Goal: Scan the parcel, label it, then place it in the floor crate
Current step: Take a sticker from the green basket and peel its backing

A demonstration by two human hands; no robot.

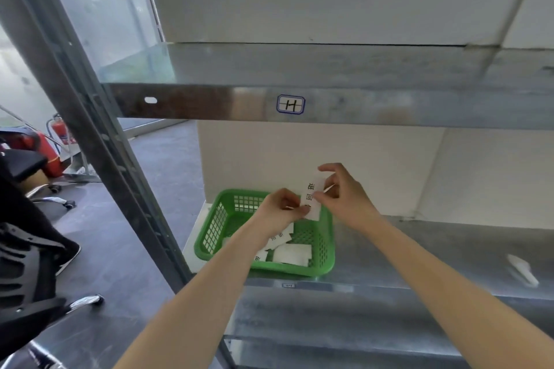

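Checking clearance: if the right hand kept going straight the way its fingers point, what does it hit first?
The right hand points left at the white label it already pinches; just beyond is the left hand. The green basket sits lower, probably out of line, though depth is unclear.

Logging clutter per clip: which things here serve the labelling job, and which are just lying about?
In use: left hand and right hand holding a label; green basket of spare labels.

Lying about: white object on shelf; office chair; fire extinguisher.

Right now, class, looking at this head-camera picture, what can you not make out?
1. Label, head view: lower print covered by left hand and right hand.
2. Slips in the green basket: print too small, partly under the left forearm.
3. Parcel and floor crate: outside the picture.
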